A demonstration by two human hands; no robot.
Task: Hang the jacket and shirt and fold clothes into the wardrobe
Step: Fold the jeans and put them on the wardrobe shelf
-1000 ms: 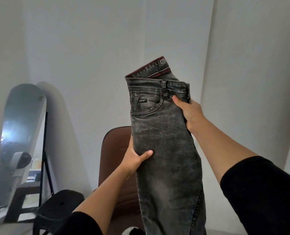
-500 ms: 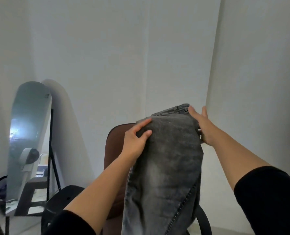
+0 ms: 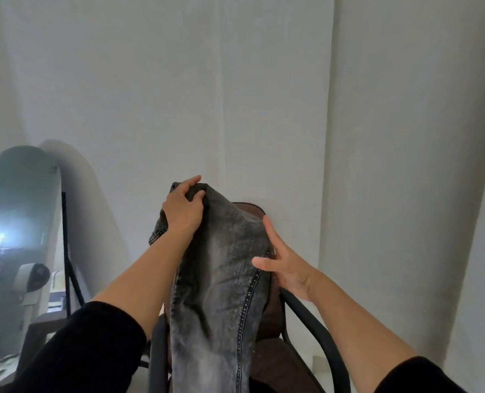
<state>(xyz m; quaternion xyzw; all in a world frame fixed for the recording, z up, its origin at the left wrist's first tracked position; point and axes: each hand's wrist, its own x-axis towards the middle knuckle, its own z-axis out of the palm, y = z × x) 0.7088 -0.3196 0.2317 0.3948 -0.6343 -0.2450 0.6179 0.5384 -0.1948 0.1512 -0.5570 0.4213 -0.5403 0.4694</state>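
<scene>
A white wall [image 3: 235,95] fills the far view, with a tall mirror [image 3: 23,222] leaning at the far left and a brown chair [image 3: 266,321] standing near, at the middle. Over that chair hang the grey jeans [image 3: 221,279], folded over at the top so the fold sits high and the doubled legs drop straight down toward the near edge; their long axis runs near-to-far, almost vertical in the view.

The left hand [image 3: 183,211] is at the very top of the fold, its fingers [image 3: 191,184] curled over the cloth and gripping it, so the jeans' weight hangs from this hand. The right hand [image 3: 285,268] sits lower, at the right edge of the jeans along the stitched side seam, fingers spread and straight, holding nothing; the thumb seems to touch the denim, though I cannot be sure.

The seam lies just left of the right hand, so that hand is placed to catch the hanging legs, probably to bring them up for the next fold.
</scene>
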